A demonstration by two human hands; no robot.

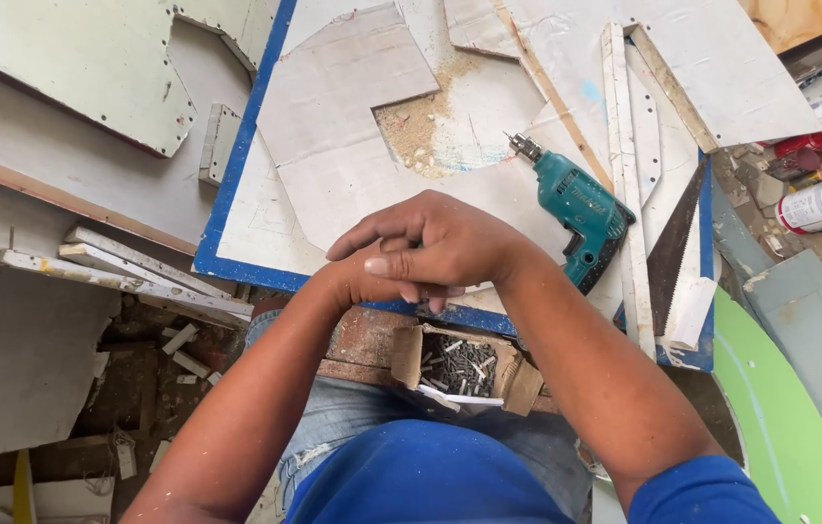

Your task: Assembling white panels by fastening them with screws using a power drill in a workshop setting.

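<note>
Below the clasped right hand (450, 243) sits a brown carton (460, 369) (screws inside).

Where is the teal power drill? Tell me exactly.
In the head view, the teal power drill lies on the white board, right of centre, just beyond the right hand, with the handsaw to its right.

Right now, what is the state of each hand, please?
Left hand: mostly hidden under the right; cannot be told.
Right hand: fingers curled, resting over the left; whether it holds anything cannot be told.
</note>
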